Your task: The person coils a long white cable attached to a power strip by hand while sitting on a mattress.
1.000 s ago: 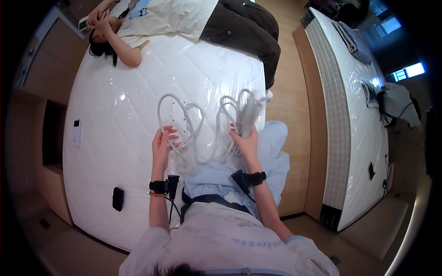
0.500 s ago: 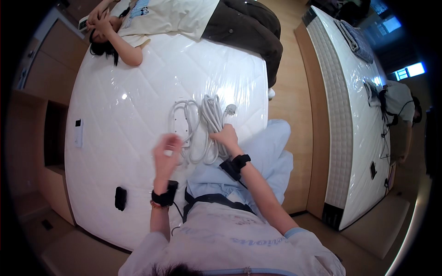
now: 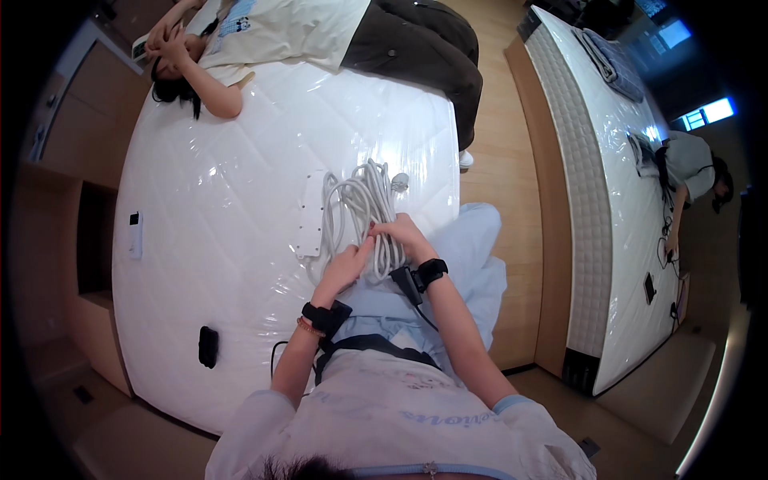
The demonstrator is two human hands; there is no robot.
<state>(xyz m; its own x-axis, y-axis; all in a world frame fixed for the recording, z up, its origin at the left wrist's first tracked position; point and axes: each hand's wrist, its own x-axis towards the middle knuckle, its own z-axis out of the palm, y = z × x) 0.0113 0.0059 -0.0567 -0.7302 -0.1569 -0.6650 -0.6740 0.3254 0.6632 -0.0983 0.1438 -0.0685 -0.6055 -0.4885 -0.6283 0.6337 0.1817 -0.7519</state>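
A looped bundle of light grey cable [image 3: 357,192] lies in front of me on the plastic-covered mattress [image 3: 240,264]. My right hand [image 3: 402,235] is closed around the bundle's near right part. Beside it my left hand [image 3: 346,267] is closed on the cable's near strands, its fingertips meeting those of the right hand. Just left of the loops lies a long white power strip [image 3: 309,218]. The cord's round grey plug [image 3: 400,182] rests at the right of the bundle. Fingers partly hide the strands that they grip.
A person [image 3: 288,40] lies across the mattress's far side. Left of me are a black object [image 3: 208,346] and a small white device [image 3: 136,236]. Beyond a strip of wooden floor [image 3: 516,280], another person [image 3: 690,168] bends over a second mattress [image 3: 624,296].
My left hand has moved right, from over the power strip to the cable beside my right hand. The left loops have been drawn rightward, uncovering more of the power strip.
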